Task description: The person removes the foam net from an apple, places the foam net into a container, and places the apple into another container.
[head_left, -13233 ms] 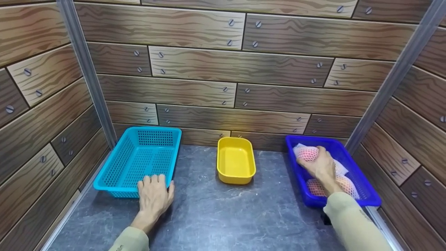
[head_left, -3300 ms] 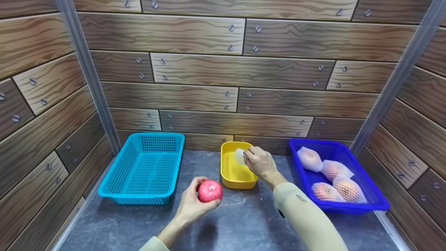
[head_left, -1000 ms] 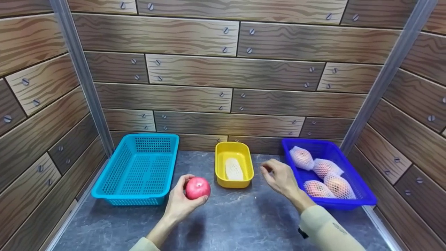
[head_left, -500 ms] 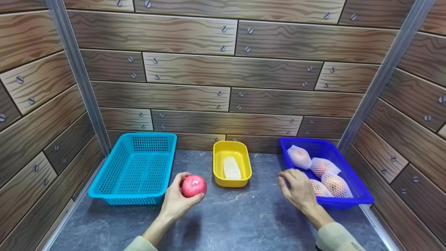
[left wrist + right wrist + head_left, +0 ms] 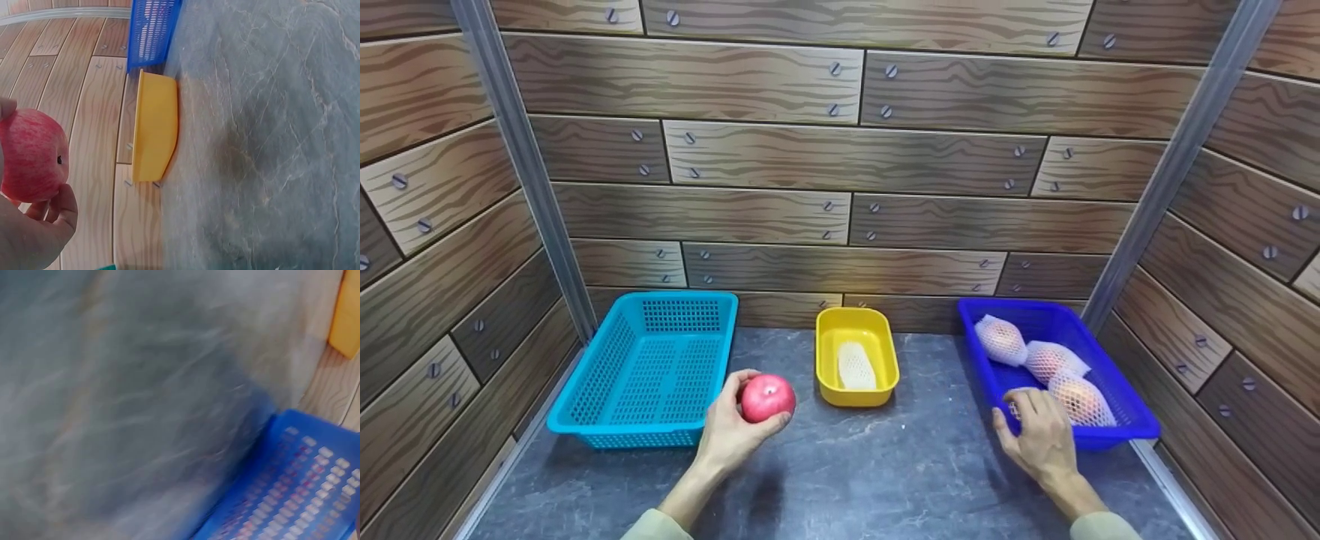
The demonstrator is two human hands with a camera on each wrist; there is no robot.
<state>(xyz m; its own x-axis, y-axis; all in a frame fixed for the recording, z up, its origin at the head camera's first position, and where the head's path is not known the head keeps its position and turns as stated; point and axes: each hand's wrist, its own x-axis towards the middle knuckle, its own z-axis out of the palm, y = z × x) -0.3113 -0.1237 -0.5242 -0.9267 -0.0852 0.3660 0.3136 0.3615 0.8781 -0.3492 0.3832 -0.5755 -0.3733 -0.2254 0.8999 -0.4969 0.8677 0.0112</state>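
Marbled bench (image 5: 870, 472), plank-print walls (image 5: 757, 90). Left hand (image 5: 727, 436) grips the bare apple (image 5: 768, 398) near the teal basket (image 5: 607, 429); right hand (image 5: 1042, 435), loosely bent, has moved to the blue basket (image 5: 1117, 435). Net sleeve (image 5: 856, 367) lies in the yellow tray (image 5: 856, 396): unwrapping looks done.

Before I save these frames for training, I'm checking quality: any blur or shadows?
Right wrist: blur smears the grey marbled tabletop, less so the blue perforated plastic basket; left wrist: the round red apple looks fairly sharp; head: a soft shadow falls on the tabletop below the apple.
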